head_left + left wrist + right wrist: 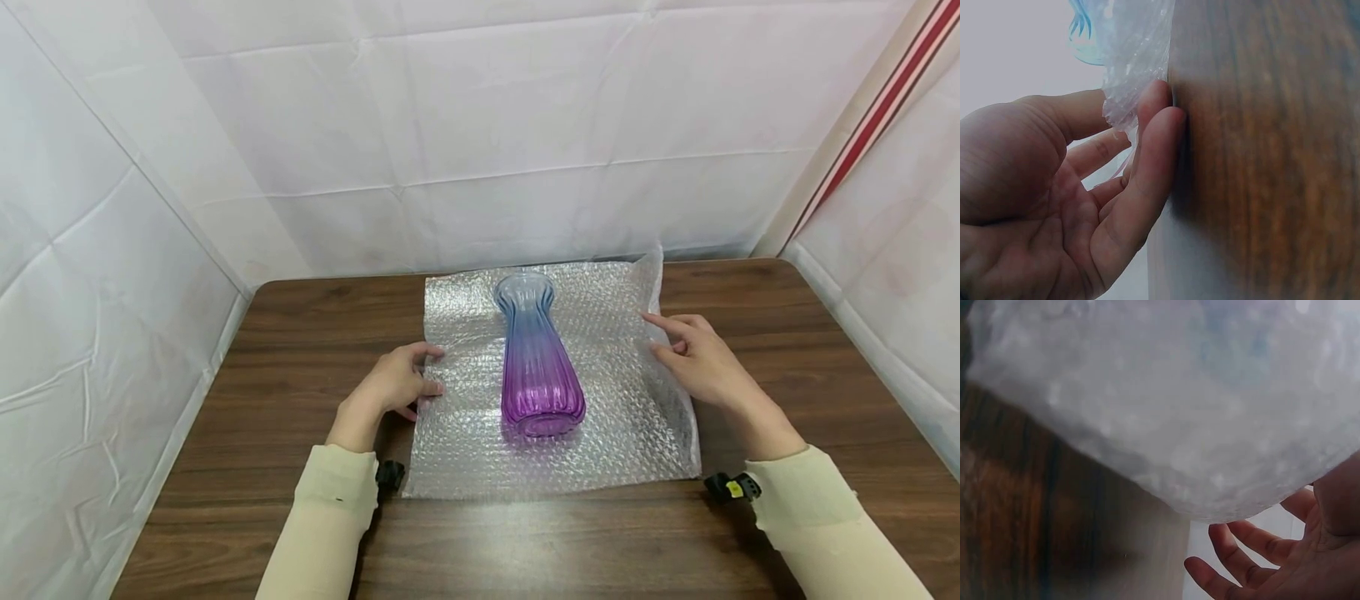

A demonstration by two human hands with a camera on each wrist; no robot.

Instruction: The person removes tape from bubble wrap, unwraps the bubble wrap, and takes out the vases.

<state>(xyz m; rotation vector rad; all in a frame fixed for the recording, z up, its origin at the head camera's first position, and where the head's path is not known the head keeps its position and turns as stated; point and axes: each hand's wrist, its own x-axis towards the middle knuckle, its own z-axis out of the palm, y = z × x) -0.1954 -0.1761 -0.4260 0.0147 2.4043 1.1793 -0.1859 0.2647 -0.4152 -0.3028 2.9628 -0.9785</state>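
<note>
A ribbed glass vase [542, 358], blue at its neck and shading to purple at its base, lies on its side on a sheet of bubble wrap [465, 450]. Its mouth points to the far edge of the table. At the sheet's left edge, my left hand [393, 379] pinches the wrap; the left wrist view shows fingers [1157, 134] low by the tabletop, beneath the sheet's edge. My right hand [701, 354] holds the opposite edge, which stands up off the table. In the right wrist view the raised wrap [1135, 394] hides the thumb's tip, with curled fingers [1235, 556] showing below it.
The brown wooden table [300, 375] runs up to a white sheeted wall [480, 142] at the back, and similar sheeting stands on both sides. A red stripe [877, 117] runs down the right corner. Dark wrist cameras [726, 488] sit at both cuffs.
</note>
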